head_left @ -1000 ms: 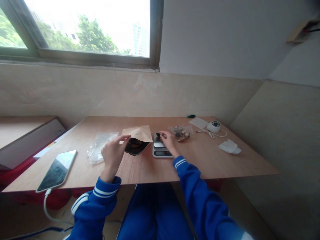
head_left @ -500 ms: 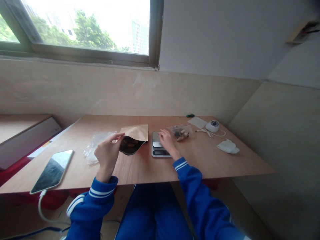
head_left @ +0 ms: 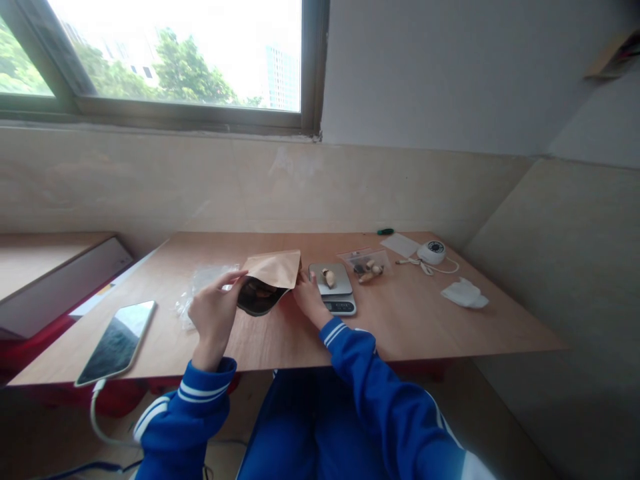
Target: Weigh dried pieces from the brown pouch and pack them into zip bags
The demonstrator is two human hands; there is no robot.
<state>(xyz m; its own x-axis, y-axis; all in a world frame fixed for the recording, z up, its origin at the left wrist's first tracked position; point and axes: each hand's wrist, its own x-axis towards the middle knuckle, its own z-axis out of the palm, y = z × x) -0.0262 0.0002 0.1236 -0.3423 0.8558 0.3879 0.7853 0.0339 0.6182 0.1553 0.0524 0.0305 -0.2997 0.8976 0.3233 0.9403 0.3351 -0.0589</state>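
My left hand [head_left: 216, 310] pinches the left edge of a kraft paper pouch [head_left: 275, 268]. The pouch's mouth gapes toward me, showing a dark lining and brownish pieces [head_left: 261, 291] inside. At its right edge, my right hand [head_left: 309, 297] has its fingers closed on the pouch's side; the fingertips are partly hidden. Just right of that hand stands a digital kitchen scale [head_left: 344, 281] with a silver plate. A small pale-brown lump [head_left: 329, 277], perhaps in more than one piece, rests on the plate. Beyond it lies a clear zip bag [head_left: 385, 258] with several similar brown and dark pieces.
A crumpled clear plastic bag [head_left: 186, 300] lies left of the pouch. Nearer the left edge is a phone [head_left: 117, 341] with a cable plugged in. To the right are a white round device [head_left: 431, 252] with a cord, a white sheet [head_left: 400, 245], crumpled tissue [head_left: 465, 293] and a green-handled tool [head_left: 385, 231].
My right hand has moved left from above the scale to the pouch's right edge. A pale-brown lump now shows on the plate. My left hand keeps its pinch on the pouch.
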